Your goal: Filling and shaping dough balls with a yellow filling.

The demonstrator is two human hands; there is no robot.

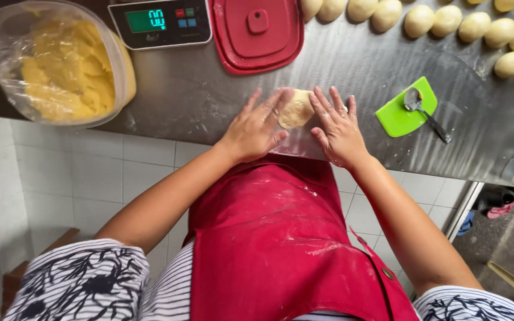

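Red apron (269,238) close to us, and our two hands press a flat piece of dough (296,109).

Our left hand (256,128) and right hand (339,128) lie flat on each side of the dough on the steel worktop (209,101), fingers spread apart and touching its edges, so it stays put and keeps its round shape. A green scraper (401,113) with a spoon (422,110) waits near the right hand, and dough balls (447,21) sit in a row behind.

the dough piece (296,109) is pale cream, like the dough balls (477,27) in rows. the surface (209,95) is grey steel. the lid (257,32) and apron (269,238) are red, the scraper (401,113) bright green, the spoon (414,101) silver, the tub's filling (66,68) yellow. the sleeves (84,285) are white with dark stripes and floral print.
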